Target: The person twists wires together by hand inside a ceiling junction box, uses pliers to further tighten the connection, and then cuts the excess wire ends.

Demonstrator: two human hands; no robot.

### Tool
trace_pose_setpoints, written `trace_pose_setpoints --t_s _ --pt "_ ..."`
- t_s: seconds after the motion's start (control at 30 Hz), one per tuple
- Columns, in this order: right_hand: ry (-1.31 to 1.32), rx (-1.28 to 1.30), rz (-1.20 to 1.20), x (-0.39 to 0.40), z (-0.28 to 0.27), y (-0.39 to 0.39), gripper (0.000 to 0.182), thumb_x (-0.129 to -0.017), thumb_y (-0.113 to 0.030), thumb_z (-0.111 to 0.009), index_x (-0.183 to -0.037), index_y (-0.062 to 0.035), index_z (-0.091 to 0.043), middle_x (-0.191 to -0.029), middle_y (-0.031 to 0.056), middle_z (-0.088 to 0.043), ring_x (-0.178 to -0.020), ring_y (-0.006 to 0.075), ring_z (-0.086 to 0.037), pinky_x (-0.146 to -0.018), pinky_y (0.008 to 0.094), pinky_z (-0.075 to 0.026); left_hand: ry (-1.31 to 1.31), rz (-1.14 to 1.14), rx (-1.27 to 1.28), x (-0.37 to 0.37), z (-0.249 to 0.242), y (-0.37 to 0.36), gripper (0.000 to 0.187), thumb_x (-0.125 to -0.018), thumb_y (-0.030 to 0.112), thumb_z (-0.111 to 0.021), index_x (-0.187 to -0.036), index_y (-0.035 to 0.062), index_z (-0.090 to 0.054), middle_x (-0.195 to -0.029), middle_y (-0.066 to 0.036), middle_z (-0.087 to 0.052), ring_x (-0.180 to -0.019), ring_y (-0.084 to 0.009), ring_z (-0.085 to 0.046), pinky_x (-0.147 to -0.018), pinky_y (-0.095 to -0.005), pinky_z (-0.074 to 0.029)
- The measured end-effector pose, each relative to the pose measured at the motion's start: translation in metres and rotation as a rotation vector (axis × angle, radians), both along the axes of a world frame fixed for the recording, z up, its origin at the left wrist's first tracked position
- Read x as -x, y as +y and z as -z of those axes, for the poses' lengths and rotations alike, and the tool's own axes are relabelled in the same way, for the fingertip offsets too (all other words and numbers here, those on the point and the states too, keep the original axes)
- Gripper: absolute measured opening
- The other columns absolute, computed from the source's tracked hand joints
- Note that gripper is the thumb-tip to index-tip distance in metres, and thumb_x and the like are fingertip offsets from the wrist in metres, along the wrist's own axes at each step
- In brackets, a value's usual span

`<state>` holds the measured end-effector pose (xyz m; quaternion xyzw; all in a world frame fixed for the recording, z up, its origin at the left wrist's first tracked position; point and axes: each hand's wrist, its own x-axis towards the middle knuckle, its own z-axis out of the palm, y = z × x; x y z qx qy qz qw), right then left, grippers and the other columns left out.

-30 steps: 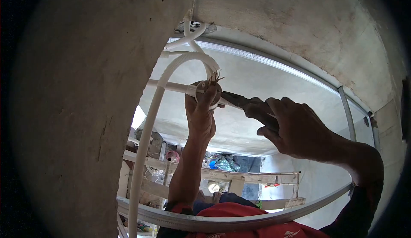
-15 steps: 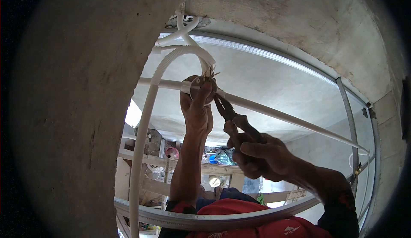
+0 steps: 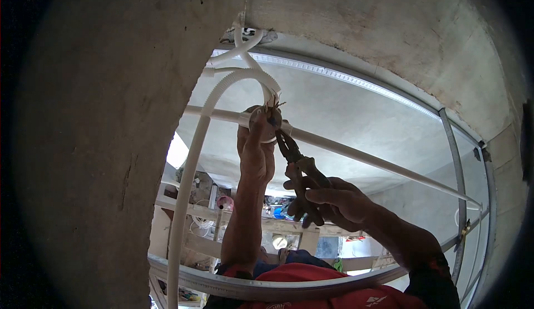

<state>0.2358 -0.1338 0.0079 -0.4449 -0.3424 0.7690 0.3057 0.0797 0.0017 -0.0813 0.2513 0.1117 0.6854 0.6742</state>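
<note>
Left hand (image 3: 256, 156) clamped on box (image 3: 272, 133), along pipe (image 3: 356, 154) | wires (image 3: 273, 104): atop box | pliers (image 3: 292, 154): swung from box's right to below-right, right hand (image 3: 346, 202) loosely round them | so, from here, tips sit by box's rim, off wires

Below me, a wooden beam (image 3: 286, 227), a pink round object (image 3: 226, 201) and a looped white cable (image 3: 203, 220) near it; across my front, a curved metal channel (image 3: 261, 290); at my left, a grey wall (image 3: 94, 142).
</note>
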Motion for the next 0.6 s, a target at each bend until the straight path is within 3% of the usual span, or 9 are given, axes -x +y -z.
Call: trace_pose_setpoints --t_s 0.07,0.13,0.2,0.27,0.37,0.43,0.47,0.53,0.6 --pt "-0.082 -0.063 0.039 -0.004 0.001 0.002 0.044 -0.104 -0.033 -0.063 -0.129 0.0037 -0.060 -0.098 0.0131 -0.067 -0.080 0.0225 -0.063 -0.081 0.0424 -0.054 0.003 0.030 0.000 0.000 0.001 -0.003 0.041 -0.105 0.027 -0.064 -0.136 0.0032 -0.053 -0.120 -0.012 -0.066 -0.110 -0.0223 -0.067 -0.096 -0.0429 -0.056" --pt "-0.422 -0.151 -0.105 -0.016 -0.002 0.009 0.041 -0.103 -0.035 -0.066 -0.116 0.0043 -0.067 -0.092 0.0134 -0.069 -0.083 0.0214 -0.064 -0.079 0.0388 -0.051 0.001 0.040 -0.042 0.001 0.001 -0.007 0.049 -0.109 0.042 -0.051 -0.141 0.0045 -0.050 -0.126 -0.014 -0.065 -0.114 -0.0262 -0.066 -0.097 -0.0458 -0.056" --pt "-0.508 -0.163 -0.127 -0.018 -0.017 0.005 0.043 -0.101 -0.038 -0.068 -0.107 0.0045 -0.071 -0.085 0.0125 -0.067 -0.080 0.0193 -0.062 -0.075 0.0368 -0.048 -0.006 0.087 -0.070 0.004 0.004 -0.008 0.053 -0.110 0.046 -0.048 -0.143 0.0050 -0.049 -0.130 -0.014 -0.063 -0.117 -0.0272 -0.065 -0.097 -0.0464 -0.056" --pt "-0.538 -0.156 -0.101 -0.020 -0.027 0.001 0.035 -0.104 -0.028 -0.062 -0.116 0.0051 -0.066 -0.077 0.0038 -0.056 -0.069 0.0119 -0.053 -0.065 0.0335 -0.043 -0.014 0.136 -0.098 0.006 0.005 -0.012 0.057 -0.110 0.050 -0.044 -0.145 0.0055 -0.047 -0.135 -0.015 -0.062 -0.120 -0.0281 -0.064 -0.097 -0.0469 -0.056" --pt "-0.454 -0.181 -0.079 -0.041 -0.021 -0.024 0.037 -0.104 -0.025 -0.062 -0.120 0.0086 -0.065 -0.079 0.0065 -0.060 -0.068 0.0117 -0.056 -0.067 0.0332 -0.048 0.074 0.062 -0.044 0.010 0.005 -0.025 0.061 -0.110 0.053 -0.040 -0.150 0.0064 -0.044 -0.142 -0.015 -0.058 -0.126 -0.0283 -0.061 -0.097 -0.0461 -0.056" --pt "-0.384 -0.231 -0.017 -0.061 -0.006 -0.052 0.041 -0.101 -0.019 -0.065 -0.131 0.0081 -0.061 -0.082 0.0063 -0.062 -0.073 0.0146 -0.059 -0.081 0.0323 -0.055 0.187 0.016 -0.053 0.017 0.011 -0.040 0.064 -0.108 0.053 -0.048 -0.152 0.0050 -0.043 -0.144 -0.017 -0.056 -0.128 -0.0272 -0.060 -0.096 -0.0439 -0.055" --pt "-0.378 -0.236 -0.019 -0.064 -0.007 -0.066 0.041 -0.101 -0.019 -0.065 -0.131 0.0081 -0.061 -0.082 0.0063 -0.062 -0.073 0.0146 -0.059 -0.081 0.0323 -0.055 0.193 0.011 -0.057 0.022 0.017 -0.050 0.064 -0.108 0.053 -0.048 -0.152 0.0050 -0.043 -0.144 -0.017 -0.056 -0.128 -0.0272 -0.060 -0.096 -0.0439 -0.055" --pt "-0.621 -0.411 0.086 -0.069 -0.016 -0.093 0.044 -0.099 -0.015 -0.066 -0.138 0.0038 -0.060 -0.093 0.0079 -0.068 -0.077 0.0178 -0.062 -0.090 0.0336 -0.055 0.475 0.006 -0.081 0.035 0.034 -0.075 0.063 -0.105 0.048 -0.059 -0.148 0.0031 -0.047 -0.142 -0.017 -0.058 -0.125 -0.0258 -0.061 -0.096 -0.0422 -0.053" --pt "-0.718 -0.408 0.105 -0.093 -0.001 -0.121 0.048 -0.094 -0.013 -0.069 -0.140 -0.0015 -0.061 -0.103 0.0106 -0.071 -0.085 0.0224 -0.064 -0.086 0.0373 -0.054 0.564 0.084 0.034 0.047 0.057 -0.100 0.060 -0.102 0.040 -0.066 -0.145 0.0009 -0.051 -0.138 -0.018 -0.061 -0.120 -0.0238 -0.063 -0.097 -0.0410 -0.053"
